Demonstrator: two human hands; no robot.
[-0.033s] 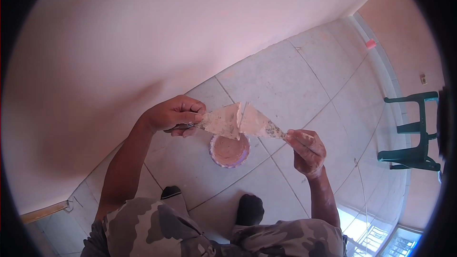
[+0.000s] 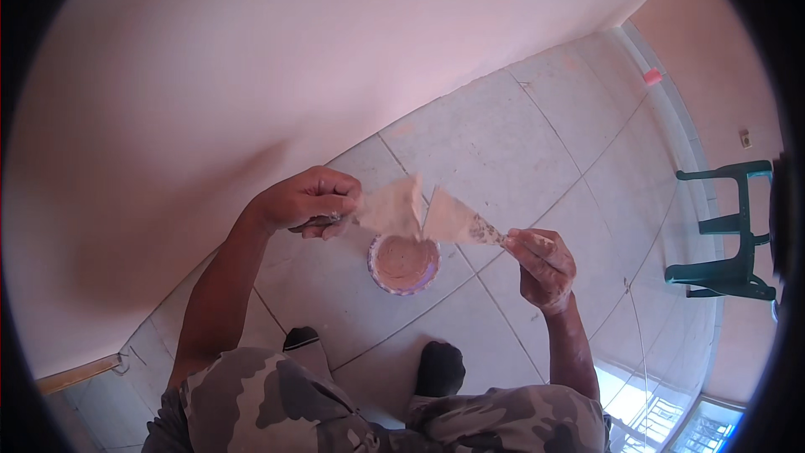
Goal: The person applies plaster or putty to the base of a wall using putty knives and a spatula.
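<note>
My left hand grips the handle of a putty knife whose wide blade is coated with pinkish putty. Opposite it, my right hand pinches a second putty knife near the base of its blade, fingers smeared with putty. The two blade edges face each other with a narrow gap at the top, and come close at the lower corners. Below them on the floor stands a small round tub with a purple side, holding pinkish putty. Its far rim is partly hidden by the left blade.
A pale pink wall rises along the left and far side of the tiled floor. At the right stands a green plastic stool. A thin cord runs over the tiles. My feet in dark socks are near the tub.
The two blades have parted slightly at their upper corners, and the left blade has tilted and is a little blurred. The tub and stool stay put.
</note>
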